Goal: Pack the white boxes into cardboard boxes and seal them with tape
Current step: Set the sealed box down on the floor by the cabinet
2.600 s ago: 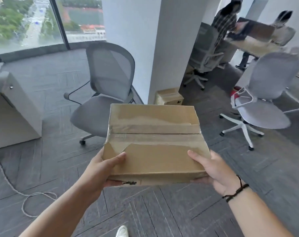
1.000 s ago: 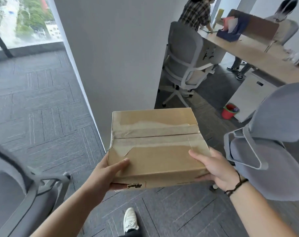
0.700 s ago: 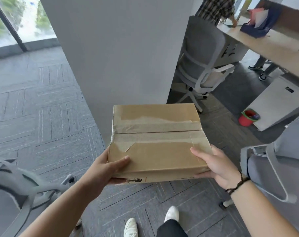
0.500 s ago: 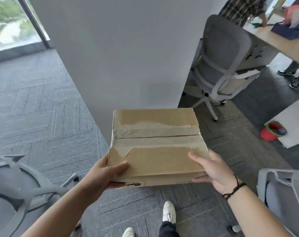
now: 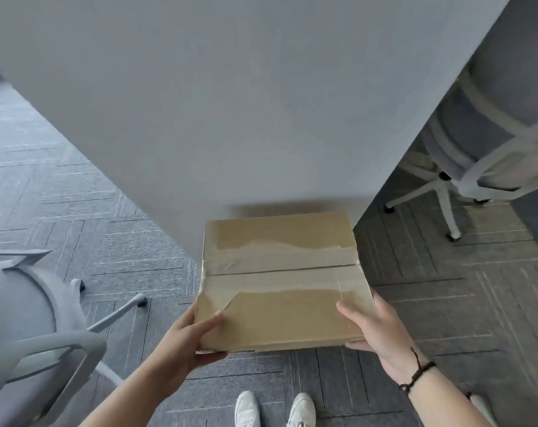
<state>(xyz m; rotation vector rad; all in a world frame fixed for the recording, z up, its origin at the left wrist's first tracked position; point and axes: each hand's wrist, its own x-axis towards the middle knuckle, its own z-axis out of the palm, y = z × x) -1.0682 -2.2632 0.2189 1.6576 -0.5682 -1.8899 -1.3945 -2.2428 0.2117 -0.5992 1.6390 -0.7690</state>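
A closed cardboard box (image 5: 280,282) with clear tape along its top seam is held in front of me, low and close to a white pillar. My left hand (image 5: 193,340) grips its near left corner, thumb on top and fingers underneath. My right hand (image 5: 372,331) grips the near right corner the same way; a dark cord bracelet is on that wrist. The white boxes are not visible.
The white pillar (image 5: 246,103) rises straight ahead, its foot right behind the box. A grey office chair (image 5: 30,334) stands at the left and another grey chair (image 5: 483,134) at the right. My white shoes (image 5: 274,408) stand on grey carpet tiles (image 5: 431,303).
I have walked up to the pillar carrying the box, and the box is now lower, close to the pillar's base. Both hands keep the same hold.
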